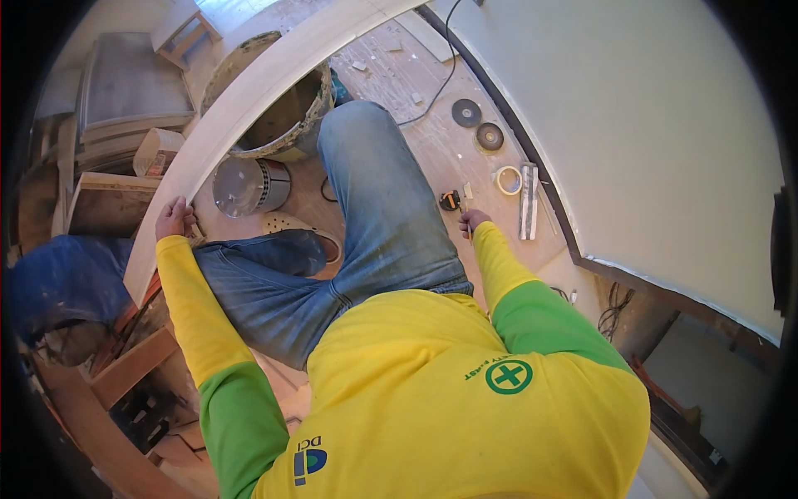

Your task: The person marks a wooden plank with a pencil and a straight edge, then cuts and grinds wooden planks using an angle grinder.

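Fingers of left hand (174, 219): grasp the edge of a long, pale, curved wooden board (199, 150), presumably for steadiness. Fingers of right hand (475, 219): pinch a slim, pencil-like stick (470, 236), near a black-and-orange tape measure (450, 200), perhaps for easy reach.

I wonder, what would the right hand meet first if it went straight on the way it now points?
Most likely the orange and black tape measure, just ahead of the right hand, though it might pass above, as depth is unclear.

Yellow shirt (399, 374), green-and-yellow sleeves (553, 324), faded blue jeans (382, 200).
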